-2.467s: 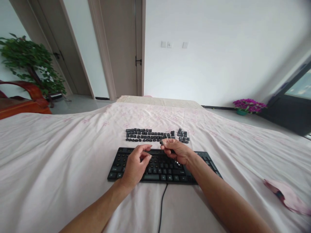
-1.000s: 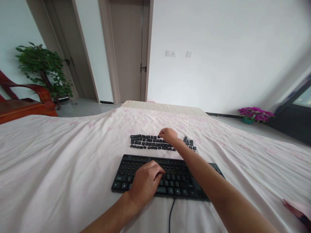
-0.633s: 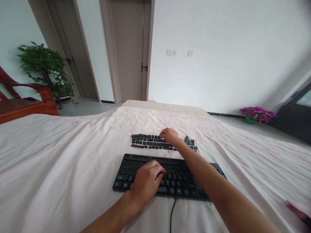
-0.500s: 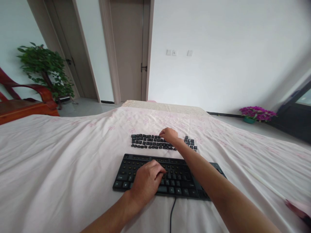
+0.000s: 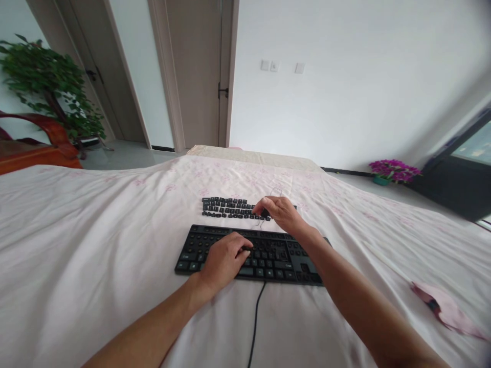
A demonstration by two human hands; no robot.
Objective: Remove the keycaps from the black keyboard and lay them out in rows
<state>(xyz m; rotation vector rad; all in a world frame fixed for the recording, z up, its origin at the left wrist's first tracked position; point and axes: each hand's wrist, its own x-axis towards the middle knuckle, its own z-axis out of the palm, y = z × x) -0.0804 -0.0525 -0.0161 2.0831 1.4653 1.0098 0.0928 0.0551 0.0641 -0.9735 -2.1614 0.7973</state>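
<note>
A black keyboard (image 5: 283, 265) lies on the bedspread, many key spots on its upper left part without caps. My left hand (image 5: 226, 255) rests on it, thumb and fingertips closed together at the middle keys; whatever they hold is hidden. Behind the keyboard, loose black keycaps (image 5: 222, 209) are laid out in rows. Over the right part of these rows is my right hand (image 5: 278, 210), its fingers closed around a thin wire tool (image 5: 262, 223) that looks like a keycap puller. A wire loop shows above the hand and thin prongs below it.
The keyboard's black cable (image 5: 256, 317) runs toward me over the pale floral bedspread (image 5: 126, 255). A pink cloth item (image 5: 445, 306) lies at the right. Beyond the bed are a wooden chair (image 5: 53, 134), a leafy plant (image 5: 46, 82) and potted purple flowers (image 5: 395, 169).
My right hand has come off the top keycap row, moving right and nearer, and the wire tool now shows at it. The left hand stays on the keyboard. The view has tilted down.
</note>
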